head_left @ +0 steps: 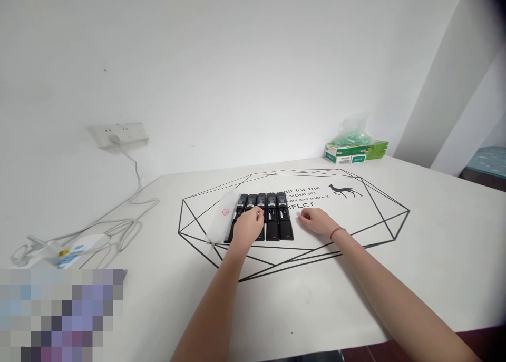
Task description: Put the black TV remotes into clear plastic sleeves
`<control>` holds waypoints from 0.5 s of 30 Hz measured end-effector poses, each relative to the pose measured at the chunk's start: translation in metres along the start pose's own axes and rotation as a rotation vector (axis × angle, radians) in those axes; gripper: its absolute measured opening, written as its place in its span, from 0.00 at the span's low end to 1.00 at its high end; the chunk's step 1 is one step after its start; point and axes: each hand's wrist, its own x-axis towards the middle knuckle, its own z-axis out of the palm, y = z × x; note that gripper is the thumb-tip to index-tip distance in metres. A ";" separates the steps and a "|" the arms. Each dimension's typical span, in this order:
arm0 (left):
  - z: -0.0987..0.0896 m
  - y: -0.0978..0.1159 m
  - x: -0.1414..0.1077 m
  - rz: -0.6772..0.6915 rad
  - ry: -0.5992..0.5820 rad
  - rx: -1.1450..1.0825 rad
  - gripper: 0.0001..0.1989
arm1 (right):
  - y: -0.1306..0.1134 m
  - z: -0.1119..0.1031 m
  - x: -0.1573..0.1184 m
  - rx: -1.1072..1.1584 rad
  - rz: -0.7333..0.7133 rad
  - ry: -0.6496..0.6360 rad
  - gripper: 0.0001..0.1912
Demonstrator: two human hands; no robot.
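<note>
Several black remote controls [272, 230] lie side by side in a row on the white table, back faces up, with what look like uncovered battery bays in the middle of those at the right. My left hand [249, 227] is over the left part of the row, its fingers curled and closed; what they hold, if anything, is hidden. It covers parts of the remotes beneath it. To the right of the row, my right hand [317, 221] rests on the table with fingers curled in, and nothing shows in it. A clear plastic bag [222, 219] lies along the row's left side.
Green and white boxes [346, 154] with a clear bag of green items [352, 133] on top stand at the back right by the wall. White cables [118, 227] run across the left side from a wall socket [124, 134]. Black lines and lettering mark the tabletop [308, 293].
</note>
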 end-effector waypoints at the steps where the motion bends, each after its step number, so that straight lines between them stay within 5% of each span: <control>1: 0.000 0.000 0.000 -0.002 -0.001 0.000 0.13 | 0.000 0.000 0.000 0.000 0.000 0.000 0.12; 15: 0.001 0.001 -0.001 -0.001 -0.021 -0.006 0.13 | 0.000 0.001 0.000 0.004 -0.006 0.006 0.12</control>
